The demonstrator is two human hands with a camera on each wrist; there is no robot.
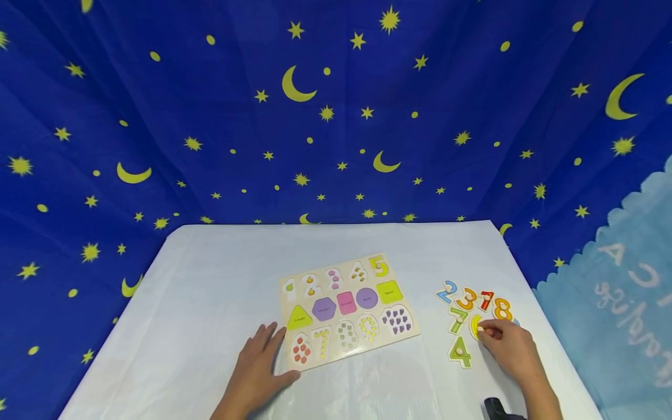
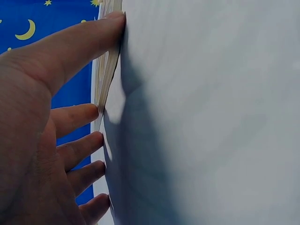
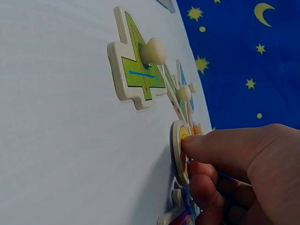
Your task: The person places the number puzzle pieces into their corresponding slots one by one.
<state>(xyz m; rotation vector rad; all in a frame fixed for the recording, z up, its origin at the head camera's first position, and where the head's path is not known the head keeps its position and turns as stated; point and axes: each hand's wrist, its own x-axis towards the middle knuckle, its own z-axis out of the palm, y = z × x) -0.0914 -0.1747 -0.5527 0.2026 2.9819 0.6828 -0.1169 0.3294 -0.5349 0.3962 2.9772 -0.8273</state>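
A wooden number puzzle board (image 1: 348,340) lies at an angle on the table, with a green-yellow 5 (image 1: 378,266) in its top right slot. My left hand (image 1: 255,367) rests at the board's lower left corner, fingers spread, thumb on its edge (image 2: 108,70). To the right, my right hand (image 1: 508,348) pinches a yellow number piece (image 1: 475,326) between thumb and fingers. Which number it is cannot be told, as the fingers cover part of it. Near it lie a green 4 (image 3: 140,65), a green 7 (image 1: 458,319) and an orange 8 (image 1: 502,309).
Farther back in the loose group are a blue 2 (image 1: 447,291), an orange 3 (image 1: 466,298) and a red 1 (image 1: 486,300). A blue piece (image 1: 516,322) shows partly behind the right hand. A black object (image 1: 494,408) sits at the front edge. Star-patterned cloth (image 1: 336,128) surrounds the white table (image 1: 210,280).
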